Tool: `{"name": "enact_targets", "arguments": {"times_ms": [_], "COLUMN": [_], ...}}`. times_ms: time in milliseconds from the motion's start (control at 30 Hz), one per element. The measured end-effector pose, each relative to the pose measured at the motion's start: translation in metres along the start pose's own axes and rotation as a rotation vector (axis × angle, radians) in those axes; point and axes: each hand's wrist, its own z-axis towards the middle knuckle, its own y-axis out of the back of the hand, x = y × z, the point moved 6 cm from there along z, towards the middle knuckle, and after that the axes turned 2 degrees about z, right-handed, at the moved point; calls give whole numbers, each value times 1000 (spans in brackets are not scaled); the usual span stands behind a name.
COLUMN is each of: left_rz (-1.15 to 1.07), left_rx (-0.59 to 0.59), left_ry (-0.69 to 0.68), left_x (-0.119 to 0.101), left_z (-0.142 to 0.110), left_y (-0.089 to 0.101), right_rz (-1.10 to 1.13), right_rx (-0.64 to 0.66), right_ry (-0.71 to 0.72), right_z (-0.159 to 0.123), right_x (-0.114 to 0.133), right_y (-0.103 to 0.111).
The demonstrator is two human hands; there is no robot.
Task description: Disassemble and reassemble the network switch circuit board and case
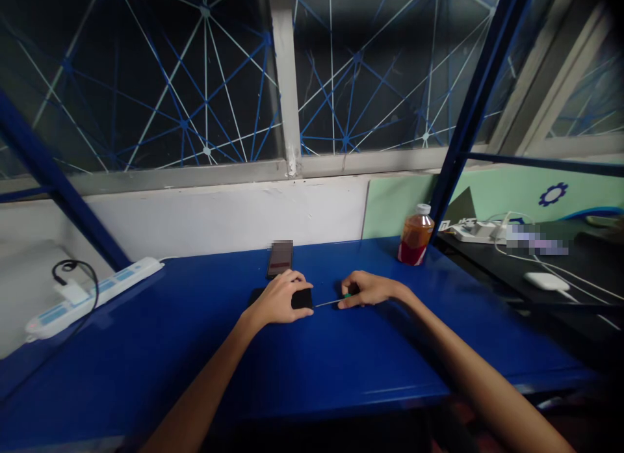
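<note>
A flat black rectangular object (302, 299) lies on the blue table, its exact kind unclear. My left hand (279, 298) holds it from above, with thumb and fingers along its two long sides. A small screwdriver (330, 303) with a thin metal shaft and a green handle is pinched in my right hand (363, 289). Its shaft points left, and the tip is at or very near the right end of the black object. Most of the handle is hidden by my fingers. Just behind my left hand lies a dark smartphone (280, 259).
The blue table (195, 362) runs up to a wall below windows. A bottle of orange drink (416, 235) stands at the back right. A white power strip (97, 297) with a plugged-in black cable lies at the left. Blue frame posts (468, 115) rise on both sides.
</note>
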Motion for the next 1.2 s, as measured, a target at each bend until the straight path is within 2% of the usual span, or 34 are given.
{"name": "enact_targets", "arguments": {"times_ms": [200,500,833,1033,1200], "left_rz": [-3,-5,6,0,-5], "left_rx": [-11,-4,1,-9,-3], "left_ry": [-9,-4,-5,-3,0], "left_x": [0,1,0,1,2], "left_z": [0,0,0,0,1], "left_y": [-1,0,-1,-1,-1], "right_rz": [-11,-35,11,111,58], "right_rx": [-5,-55,-29,33,-74], "right_ry": [-10,8,-21,-77,-4], "right_z": [2,0,-3,1,1], "right_x": [-3,4,-2,-8,-4], "right_y": [0,4,5,-3,4]}}
